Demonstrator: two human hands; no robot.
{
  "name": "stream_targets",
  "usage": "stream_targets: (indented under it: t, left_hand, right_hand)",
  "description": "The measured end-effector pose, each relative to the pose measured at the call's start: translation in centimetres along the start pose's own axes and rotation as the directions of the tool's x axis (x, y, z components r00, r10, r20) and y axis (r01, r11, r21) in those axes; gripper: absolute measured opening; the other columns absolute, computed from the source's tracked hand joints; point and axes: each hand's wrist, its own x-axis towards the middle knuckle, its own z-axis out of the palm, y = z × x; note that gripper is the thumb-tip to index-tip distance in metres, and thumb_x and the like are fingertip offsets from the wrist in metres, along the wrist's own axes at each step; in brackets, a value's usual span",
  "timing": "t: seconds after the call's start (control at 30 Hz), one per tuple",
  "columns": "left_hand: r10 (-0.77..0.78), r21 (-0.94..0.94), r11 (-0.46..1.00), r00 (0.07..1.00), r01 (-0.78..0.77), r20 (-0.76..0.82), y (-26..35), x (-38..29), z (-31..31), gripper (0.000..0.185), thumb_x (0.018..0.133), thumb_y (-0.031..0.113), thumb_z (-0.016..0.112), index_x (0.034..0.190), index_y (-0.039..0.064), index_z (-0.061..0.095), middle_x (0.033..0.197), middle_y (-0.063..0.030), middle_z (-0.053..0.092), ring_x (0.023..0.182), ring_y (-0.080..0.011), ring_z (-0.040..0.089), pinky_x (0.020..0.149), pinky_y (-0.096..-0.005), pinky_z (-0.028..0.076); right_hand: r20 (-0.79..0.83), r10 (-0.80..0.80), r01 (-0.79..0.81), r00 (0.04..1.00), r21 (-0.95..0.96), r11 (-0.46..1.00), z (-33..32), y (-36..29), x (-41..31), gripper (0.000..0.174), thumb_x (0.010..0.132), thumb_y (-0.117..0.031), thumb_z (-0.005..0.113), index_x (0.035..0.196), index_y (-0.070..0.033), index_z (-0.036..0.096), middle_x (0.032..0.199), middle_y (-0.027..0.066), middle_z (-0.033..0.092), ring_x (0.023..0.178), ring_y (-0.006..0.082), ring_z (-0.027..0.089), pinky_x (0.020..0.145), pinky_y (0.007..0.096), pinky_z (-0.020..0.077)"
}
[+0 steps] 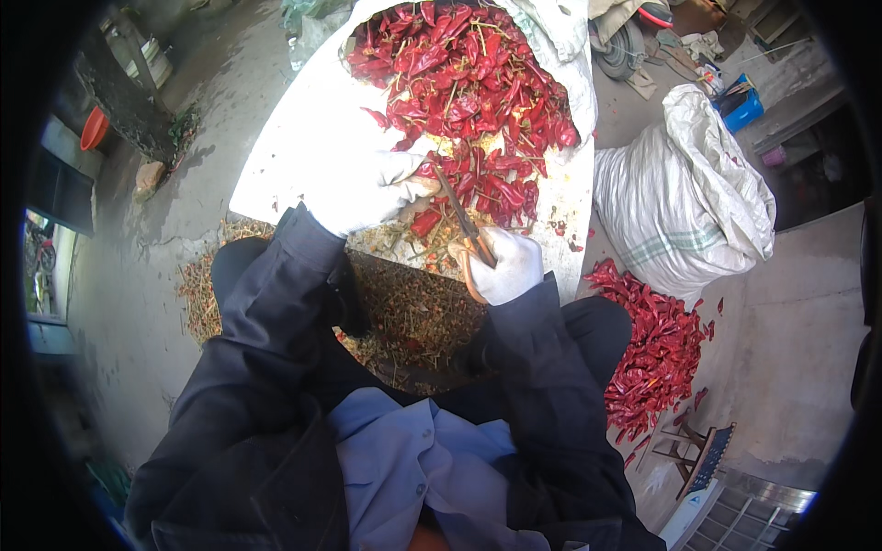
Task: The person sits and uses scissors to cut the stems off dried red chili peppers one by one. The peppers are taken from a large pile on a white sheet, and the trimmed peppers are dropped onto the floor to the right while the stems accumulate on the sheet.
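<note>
My right hand (510,265), in a white glove, grips scissors (457,205) with orange handles. Their blades point up and left, towards the fingers of my left hand (375,189). That hand is also gloved in white, with its fingers bent close to the blade tips; glare and overlap hide whether anything is pinched there. Just beyond both hands lies a heap of dried red chili peppers (455,76), many with stems, spilling from the mouth of a white woven sack (551,27). A few loose peppers (506,196) lie beside the blades on the pale work surface (303,144).
To the right stands a full white woven sack (661,200) with a green stripe. A pile of red peppers (654,358) lies on the floor below it, near a small stool (706,458). Cut stems and scraps (406,310) cover the ground between my legs.
</note>
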Motion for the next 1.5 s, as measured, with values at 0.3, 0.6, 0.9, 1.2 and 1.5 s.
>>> stream_targets:
  t: [0.3, 0.6, 0.9, 1.2, 1.5]
  left_hand:
    - [-0.167, -0.39, 0.91, 0.985, 0.139, -0.039, 0.6, 0.7, -0.4, 0.019, 0.104, 0.022, 0.06, 0.11, 0.004, 0.066, 0.073, 0.0002, 0.063, 0.057, -0.0079, 0.059, 0.051, -0.0225, 0.046]
    - [-0.188, -0.085, 0.981, 0.954, 0.173, -0.234, 0.7, 0.8, -1.6, 0.008, 0.098, 0.008, 0.066, 0.105, 0.005, 0.065, 0.07, 0.0033, 0.059, 0.052, -0.004, 0.05, 0.048, -0.0208, 0.04]
    - [-0.171, -0.213, 0.97, 0.954, 0.119, -0.245, 2.1, -0.3, -1.3, 0.009, 0.095, 0.017, 0.073, 0.099, 0.01, 0.07, 0.073, 0.0038, 0.062, 0.058, -0.0034, 0.05, 0.052, -0.0231, 0.038]
    - [0.018, 0.169, 0.985, 0.971, 0.023, -0.237, 0.4, -0.2, 0.0, 0.019, 0.091, 0.014, 0.075, 0.109, 0.007, 0.072, 0.095, -0.0043, 0.069, 0.096, -0.0162, 0.063, 0.088, -0.0327, 0.049]
    - [0.261, -0.226, 0.929, 0.953, -0.292, -0.156, -2.6, 1.4, 6.1, 0.038, 0.094, 0.005, 0.069, 0.132, 0.002, 0.063, 0.12, -0.0126, 0.065, 0.111, -0.0278, 0.063, 0.094, -0.0355, 0.053]
  right_hand:
    - [0.078, 0.499, -0.504, 0.863, 0.193, 0.842, -0.2, 2.5, -0.6, 0.028, 0.091, -0.031, 0.076, 0.095, -0.003, 0.077, 0.057, 0.0015, 0.06, 0.053, 0.0063, 0.056, 0.051, 0.0287, 0.0425]
    - [-0.099, 0.695, -0.68, 0.712, -0.344, 0.648, -0.2, 14.0, -3.5, 0.039, 0.087, -0.031, 0.072, 0.116, -0.005, 0.072, 0.108, 0.0187, 0.072, 0.102, 0.0347, 0.069, 0.094, 0.0436, 0.0526]
    - [-0.248, 0.268, -0.351, 0.931, -0.412, 0.841, 1.8, 13.5, 0.3, 0.049, 0.082, -0.032, 0.079, 0.123, -0.008, 0.07, 0.123, 0.0165, 0.068, 0.115, 0.0337, 0.064, 0.102, 0.0425, 0.0488]
    - [-0.134, 0.472, -0.483, 0.871, -0.069, 0.873, 4.6, 14.8, 3.7, 0.048, 0.083, -0.031, 0.081, 0.122, -0.005, 0.07, 0.11, 0.0145, 0.074, 0.103, 0.0276, 0.069, 0.092, 0.0383, 0.0534]
    - [0.383, 0.374, -0.509, 0.845, 0.791, 0.339, 1.3, 5.4, 3.2, 0.035, 0.1, -0.027, 0.067, 0.112, 0.005, 0.069, 0.088, 0.012, 0.074, 0.068, 0.0202, 0.073, 0.064, 0.03, 0.0574]
